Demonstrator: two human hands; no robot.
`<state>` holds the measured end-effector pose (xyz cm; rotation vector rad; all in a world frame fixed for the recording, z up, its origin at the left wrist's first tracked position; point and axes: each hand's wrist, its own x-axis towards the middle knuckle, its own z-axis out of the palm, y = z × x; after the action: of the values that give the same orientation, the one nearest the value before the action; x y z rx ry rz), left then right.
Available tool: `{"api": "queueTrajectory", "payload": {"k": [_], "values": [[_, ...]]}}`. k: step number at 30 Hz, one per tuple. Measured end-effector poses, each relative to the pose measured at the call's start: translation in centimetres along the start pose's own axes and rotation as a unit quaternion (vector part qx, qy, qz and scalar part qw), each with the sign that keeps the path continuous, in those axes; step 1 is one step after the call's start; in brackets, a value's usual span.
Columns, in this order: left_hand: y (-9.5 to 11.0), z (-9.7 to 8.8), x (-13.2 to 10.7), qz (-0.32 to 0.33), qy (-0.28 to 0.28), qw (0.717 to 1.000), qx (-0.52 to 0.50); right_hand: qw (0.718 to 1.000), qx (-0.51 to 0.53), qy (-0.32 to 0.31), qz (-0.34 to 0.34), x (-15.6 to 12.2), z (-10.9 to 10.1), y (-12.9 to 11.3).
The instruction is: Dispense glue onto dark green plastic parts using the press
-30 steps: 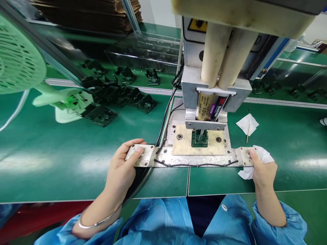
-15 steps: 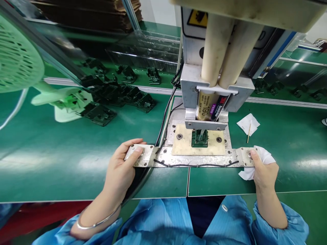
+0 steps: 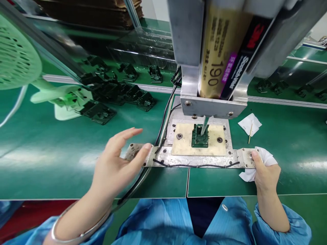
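Note:
My left hand (image 3: pixel 114 163) hovers with fingers spread, its thumb near the left button plate (image 3: pixel 138 153) of the metal fixture (image 3: pixel 199 159). My right hand (image 3: pixel 265 175) is closed on a white cloth (image 3: pixel 264 160), its thumb on the right button (image 3: pixel 251 156). A dark green part (image 3: pixel 200 137) sits in the cream block (image 3: pixel 184 144) at the fixture's middle. Above it hangs the glue dispenser (image 3: pixel 222 58) with its cartridge, nozzle tip (image 3: pixel 204 127) just over the part.
Several dark parts (image 3: pixel 120 97) lie on the green mat at the back left beside a green fan (image 3: pixel 17 58). A white wipe with a wooden stick (image 3: pixel 249 125) lies right of the fixture. Black cables (image 3: pixel 163 119) run from the machine to the table's front edge.
The dispenser head has risen, so the cartridge now fills the top of the view. My left hand has lifted off the left button plate and opened. The right hand stays put.

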<state>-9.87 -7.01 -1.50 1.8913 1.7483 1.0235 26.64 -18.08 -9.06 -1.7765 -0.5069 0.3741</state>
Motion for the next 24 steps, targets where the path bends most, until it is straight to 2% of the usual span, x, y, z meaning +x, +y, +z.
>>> {"api": "queueTrajectory", "payload": {"k": [2, 4, 6, 8, 11, 14, 17, 19, 22, 24], "values": [[2.1, 0.4, 1.0, 0.057, -0.088, 0.994, -0.015, 1.000, -0.004, 0.010, 0.002, 0.0, 0.0, 0.1], [3.9, 1.5, 2.3, 0.080, -0.194, 0.977, -0.042, 1.000, -0.006, 0.024, -0.003, 0.1, 0.0, 0.2], [5.3, 3.2, 3.5, 0.071, -0.283, 0.955, -0.059, 1.000, -0.007, 0.017, -0.007, 0.1, 0.1, 0.2], [6.1, 4.9, 4.4, 0.050, -0.342, 0.935, -0.079, 1.000, -0.007, 0.012, -0.011, 0.0, 0.2, 0.0], [6.5, 6.8, 5.2, 0.033, -0.372, 0.912, -0.171, 1.000, -0.001, 0.004, -0.009, -0.1, 0.3, -0.4], [6.5, 7.0, 5.3, -0.020, -0.372, 0.892, -0.255, 1.000, 0.001, -0.011, -0.007, -0.1, 0.2, -0.7], [6.9, 6.0, 5.3, -0.122, -0.379, 0.884, -0.244, 1.000, -0.004, -0.020, -0.011, 0.0, 0.0, -0.9], [7.4, 5.0, 5.0, -0.163, -0.412, 0.867, -0.229, 1.000, -0.001, -0.027, -0.008, 0.1, 0.1, -1.0], [8.0, 3.7, 3.9, -0.192, -0.491, 0.814, -0.245, 1.000, 0.013, -0.026, -0.007, 0.3, 0.6, -0.8], [8.2, 2.9, 2.7, -0.234, -0.514, 0.775, -0.284, 0.999, 0.035, -0.013, -0.007, 0.1, 0.7, -0.4]]}}
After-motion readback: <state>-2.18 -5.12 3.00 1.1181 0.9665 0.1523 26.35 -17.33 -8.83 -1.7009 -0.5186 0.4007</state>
